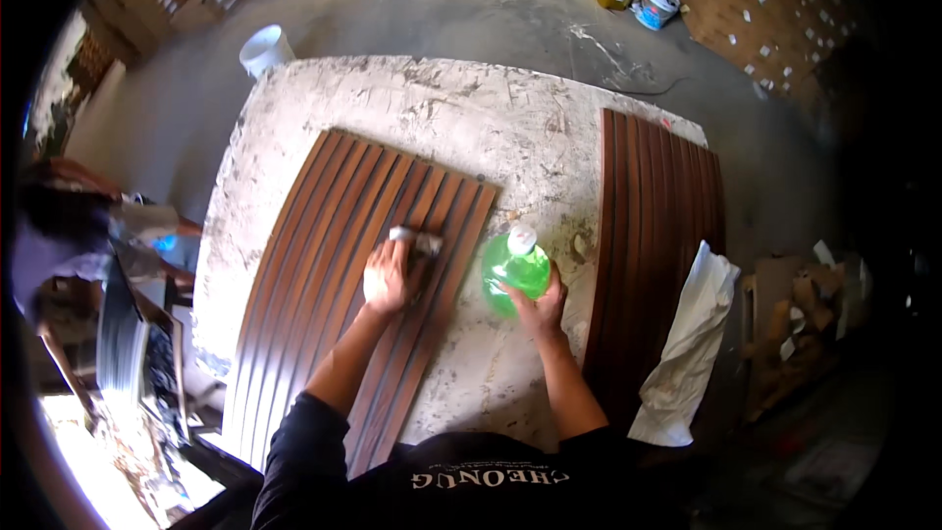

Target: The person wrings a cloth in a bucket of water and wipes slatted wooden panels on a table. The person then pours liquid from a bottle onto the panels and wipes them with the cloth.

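Observation:
My left hand (387,277) is closed on a small wad, pale at one end and darker at the other, perhaps a cloth (420,239). It presses on a brown slatted wood panel (329,226) with dark grooves, which lies slanted on the left of the table. Fingers of my right hand (543,310) wrap the side of a clear bottle of green liquid (517,273) with a white cap. That bottle is over the bare strip of table just right of the panel; whether it rests there I cannot tell.
A second, darker slatted panel (643,236) lies along the right of the stained whitish table (491,88), with a crumpled white sack (687,353) over its near end. Beyond stand a white bucket (266,49) and more tubs (655,6). Another person (74,236) is at left.

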